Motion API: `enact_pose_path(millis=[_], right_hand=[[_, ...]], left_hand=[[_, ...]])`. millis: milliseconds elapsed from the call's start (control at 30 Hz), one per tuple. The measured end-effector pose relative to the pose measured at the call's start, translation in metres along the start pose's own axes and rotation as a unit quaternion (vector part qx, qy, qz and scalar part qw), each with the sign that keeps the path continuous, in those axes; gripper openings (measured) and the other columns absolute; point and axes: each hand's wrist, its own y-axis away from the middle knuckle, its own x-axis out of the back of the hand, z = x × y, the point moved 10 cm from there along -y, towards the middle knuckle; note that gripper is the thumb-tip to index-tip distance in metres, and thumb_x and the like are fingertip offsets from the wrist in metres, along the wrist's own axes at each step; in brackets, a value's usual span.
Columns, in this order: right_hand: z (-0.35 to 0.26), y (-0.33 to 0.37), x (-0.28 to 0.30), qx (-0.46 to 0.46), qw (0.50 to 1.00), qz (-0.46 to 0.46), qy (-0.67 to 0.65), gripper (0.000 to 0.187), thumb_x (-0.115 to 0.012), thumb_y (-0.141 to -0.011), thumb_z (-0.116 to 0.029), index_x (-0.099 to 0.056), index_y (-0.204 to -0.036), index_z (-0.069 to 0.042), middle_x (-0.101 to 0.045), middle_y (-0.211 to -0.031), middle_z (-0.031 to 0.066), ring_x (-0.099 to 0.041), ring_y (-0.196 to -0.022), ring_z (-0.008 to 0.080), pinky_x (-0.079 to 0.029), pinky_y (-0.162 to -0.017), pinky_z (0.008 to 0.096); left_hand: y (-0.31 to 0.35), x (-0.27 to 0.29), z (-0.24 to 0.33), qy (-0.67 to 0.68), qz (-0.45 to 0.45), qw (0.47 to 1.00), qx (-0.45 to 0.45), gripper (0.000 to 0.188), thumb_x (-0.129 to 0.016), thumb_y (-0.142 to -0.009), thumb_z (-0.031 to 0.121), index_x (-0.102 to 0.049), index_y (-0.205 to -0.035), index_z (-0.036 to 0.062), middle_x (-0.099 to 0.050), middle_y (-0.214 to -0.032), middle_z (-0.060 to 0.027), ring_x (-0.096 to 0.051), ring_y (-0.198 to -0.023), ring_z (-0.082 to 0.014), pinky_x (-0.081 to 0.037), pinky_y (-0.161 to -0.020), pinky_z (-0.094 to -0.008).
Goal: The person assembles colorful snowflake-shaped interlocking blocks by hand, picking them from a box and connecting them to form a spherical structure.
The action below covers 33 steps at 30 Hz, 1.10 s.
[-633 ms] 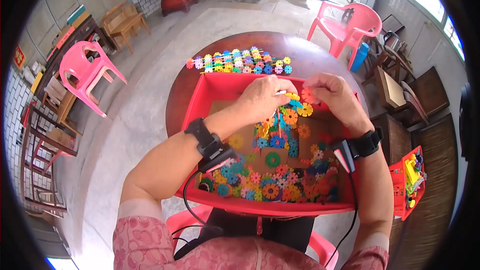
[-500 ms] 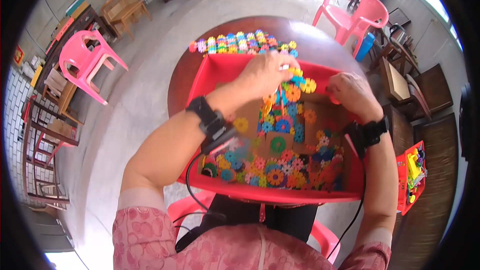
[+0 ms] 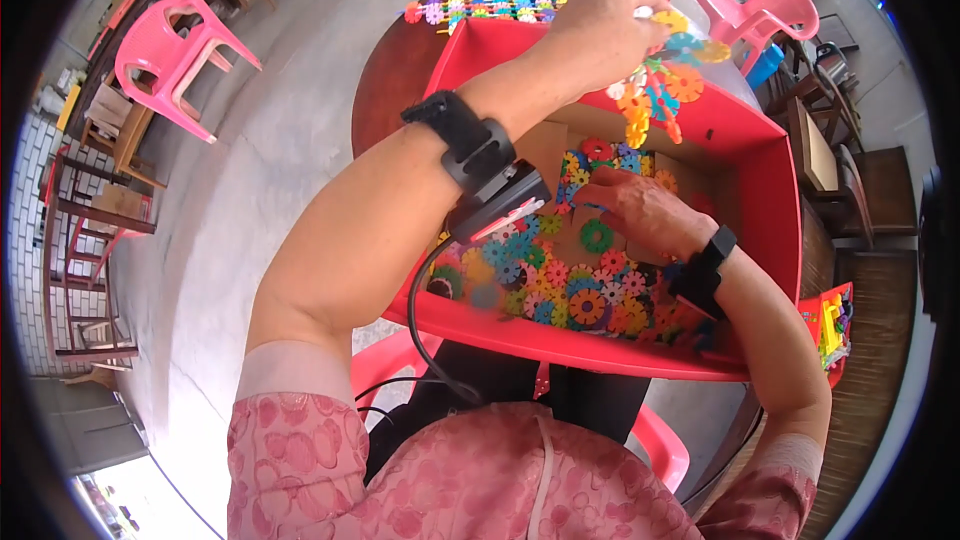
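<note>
A concrete-floored room surrounds a round dark wooden table (image 3: 385, 90). Above it, a dangling cluster of notched plastic snowflake discs (image 3: 684, 82), in yellow, orange and blue, shows in front of the far wall of a big red box (image 3: 560, 340). The person's left hand (image 3: 615, 30) grips the cluster, thumb and fingers closed on its upper end, while the rest hangs free, partly blurred. Because it is pinched at one end only, a loosely seated joint could slip its notch, and a disc could drop into the box or, this near the rim, possibly outside it. The right hand (image 3: 655, 215) is down inside the box, fingers curled over the discs there; its fingertips are partly hidden, so whether it pinches one cannot be told. Loose discs (image 3: 587, 306) of many colours overlap nearby, with a green disc (image 3: 596, 236) just beside the hand; such crowding could make two come up together. A black cable (image 3: 411, 312) runs from the left wrist device (image 3: 500, 205) past the box's near left corner, where it might snag. Beyond the box, rows of linked discs (image 3: 501, 10) lie on the table; farther out stands a pink plastic chair (image 3: 165, 50).
</note>
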Motion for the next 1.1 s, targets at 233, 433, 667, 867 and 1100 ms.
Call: enact_pose_path(millis=[233, 433, 667, 867, 1100], right_hand=[[0.006, -0.007, -0.029, -0.014, 0.998, -0.013, 0.064, 0.036, -0.054, -0.076, 0.001, -0.056, -0.111, -0.007, -0.053, -0.099, 0.0162, -0.052, -0.101, 0.0346, -0.046, -0.081, 0.044], [0.016, -0.028, -0.027, -0.063, 0.995, -0.021, 0.078, 0.034, -0.06, -0.075, -0.004, -0.053, -0.107, -0.001, -0.051, -0.099, 0.0167, -0.054, -0.098, 0.036, -0.047, -0.079, 0.0442], [0.038, -0.044, -0.036, -0.099, 0.991, 0.065, 0.065, 0.048, -0.072, -0.066, -0.015, -0.052, -0.108, -0.002, -0.051, -0.101, 0.0158, -0.055, -0.096, 0.0359, -0.047, -0.08, 0.0427], [0.031, -0.039, -0.021, -0.059, 0.992, 0.106, 0.026, 0.047, -0.07, -0.066, -0.016, -0.053, -0.108, -0.004, -0.052, -0.099, 0.015, -0.055, -0.095, 0.0346, -0.047, -0.08, 0.042], [0.04, -0.031, -0.026, -0.06, 0.99, 0.127, -0.026, 0.037, -0.069, -0.067, -0.017, -0.055, -0.099, -0.005, -0.054, -0.093, 0.0156, -0.056, -0.091, 0.0348, -0.047, -0.077, 0.0415]], left_hand=[[0.0, 0.0, 0.006, 0.007, 0.031, 1.0, 0.0, 0.021, -0.062, -0.078, 0.024, -0.069, -0.094, 0.012, -0.067, -0.079, -0.0139, -0.066, -0.075, -0.028, -0.051, -0.071, -0.0377], [0.001, -0.003, 0.001, 0.012, 0.037, 0.999, 0.005, 0.021, -0.062, -0.078, 0.024, -0.069, -0.092, 0.0109, -0.067, -0.082, -0.0158, -0.065, -0.079, -0.0302, -0.051, -0.075, -0.0389], [0.0, -0.007, -0.003, 0.004, 0.037, 0.999, -0.007, 0.02, -0.061, -0.078, 0.022, -0.069, -0.092, 0.0106, -0.067, -0.086, -0.0167, -0.064, -0.083, -0.0305, -0.05, -0.077, -0.0393], [-0.003, 0.001, -0.007, 0.034, 0.031, 0.998, 0.034, 0.022, -0.062, -0.077, 0.022, -0.069, -0.093, 0.0106, -0.067, -0.085, -0.016, -0.065, -0.082, -0.0295, -0.05, -0.076, -0.0385], [-0.002, -0.001, -0.021, 0.099, 0.011, 0.991, 0.089, 0.03, -0.059, -0.085, 0.014, -0.06, -0.111, 0.0005, -0.061, -0.081, -0.006, -0.052, -0.064, -0.0074, -0.04, -0.054, -0.0258]])
